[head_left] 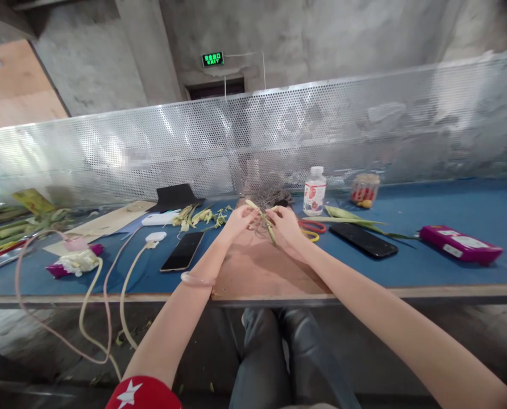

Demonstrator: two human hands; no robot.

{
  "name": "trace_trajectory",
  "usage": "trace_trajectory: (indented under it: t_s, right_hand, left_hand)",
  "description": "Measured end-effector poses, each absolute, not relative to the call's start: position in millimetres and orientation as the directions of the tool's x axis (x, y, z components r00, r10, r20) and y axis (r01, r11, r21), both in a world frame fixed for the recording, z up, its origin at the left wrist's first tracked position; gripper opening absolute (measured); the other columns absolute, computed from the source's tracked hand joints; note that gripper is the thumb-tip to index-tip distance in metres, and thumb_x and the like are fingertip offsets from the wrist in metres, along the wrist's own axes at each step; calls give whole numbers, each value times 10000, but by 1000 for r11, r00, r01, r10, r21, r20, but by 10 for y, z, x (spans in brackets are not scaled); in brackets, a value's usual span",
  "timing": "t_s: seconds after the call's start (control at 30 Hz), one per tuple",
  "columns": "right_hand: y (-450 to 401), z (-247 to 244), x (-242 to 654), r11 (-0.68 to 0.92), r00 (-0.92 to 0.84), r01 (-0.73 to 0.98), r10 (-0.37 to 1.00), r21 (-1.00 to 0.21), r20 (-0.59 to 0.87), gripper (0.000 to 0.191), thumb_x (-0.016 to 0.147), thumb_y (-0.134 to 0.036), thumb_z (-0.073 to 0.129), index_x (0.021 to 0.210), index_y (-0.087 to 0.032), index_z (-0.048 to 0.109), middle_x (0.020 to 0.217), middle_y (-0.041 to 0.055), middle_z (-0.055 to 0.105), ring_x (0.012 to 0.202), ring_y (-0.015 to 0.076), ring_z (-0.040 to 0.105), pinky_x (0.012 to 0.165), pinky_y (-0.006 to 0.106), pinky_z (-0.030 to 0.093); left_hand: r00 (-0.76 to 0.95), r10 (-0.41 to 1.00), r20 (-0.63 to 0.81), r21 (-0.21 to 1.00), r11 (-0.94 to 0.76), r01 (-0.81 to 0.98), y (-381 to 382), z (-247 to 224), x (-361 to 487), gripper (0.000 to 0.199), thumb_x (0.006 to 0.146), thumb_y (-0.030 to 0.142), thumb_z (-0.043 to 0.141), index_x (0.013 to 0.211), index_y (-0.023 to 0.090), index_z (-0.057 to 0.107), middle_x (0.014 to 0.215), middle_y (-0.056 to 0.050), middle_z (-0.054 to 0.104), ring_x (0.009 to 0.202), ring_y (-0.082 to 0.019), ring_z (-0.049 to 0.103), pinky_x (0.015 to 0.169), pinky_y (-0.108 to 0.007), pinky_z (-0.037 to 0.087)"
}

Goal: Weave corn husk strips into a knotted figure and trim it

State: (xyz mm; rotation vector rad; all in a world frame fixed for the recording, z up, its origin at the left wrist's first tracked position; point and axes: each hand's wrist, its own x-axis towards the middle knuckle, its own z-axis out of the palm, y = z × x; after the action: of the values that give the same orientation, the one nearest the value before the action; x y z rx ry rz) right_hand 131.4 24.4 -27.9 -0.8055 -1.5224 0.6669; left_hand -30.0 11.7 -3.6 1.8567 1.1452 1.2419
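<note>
Over a brown board [270, 278] at the table's front, my left hand [240, 221] and my right hand [285, 224] work close together. Both have their fingers pinched on a thin pale-green leaf strip [271, 233], which looks folded or crossed between them. One end points up and left; another hangs toward the board. Exactly how it is folded is too small to tell. Just behind the fingers lies a tangle of grey-brown wire or string [274, 196]. Red and yellow rings [311, 234] lie beside my right hand.
Right: a white-capped bottle [315, 193], a jar [365, 190], long green leaves [351, 216], a black phone [363, 240] and a purple box [460, 244]. Left: another phone [182, 251], leaf scraps [200, 216] and cables [125, 295] hanging over the edge. A perforated metal screen [172, 136] stands behind.
</note>
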Motion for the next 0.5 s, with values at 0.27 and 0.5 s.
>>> trace_trajectory:
  t_s: [0.27,0.5]
  right_hand:
    - [112,-253,1246,581,-152,87,811,-810,565,272,818,-430,483,775,-172,558,664,22,604,612,134,524,583,244,418]
    - [120,-289,1237,573,-362,27,769,-819,527,299,794,-431,524,793,-146,613,577,-11,561,499,102,474,485,218,372]
  left_hand:
    - [89,894,440,826,-441,351,115,27,-307,314,758,420,609,897,142,657,794,-72,688,705,-164,656,540,-214,501]
    - [64,879,472,796,-457,397,147,34,-334,277,753,397,604,855,144,651,775,-65,682,657,-159,642,493,-209,478]
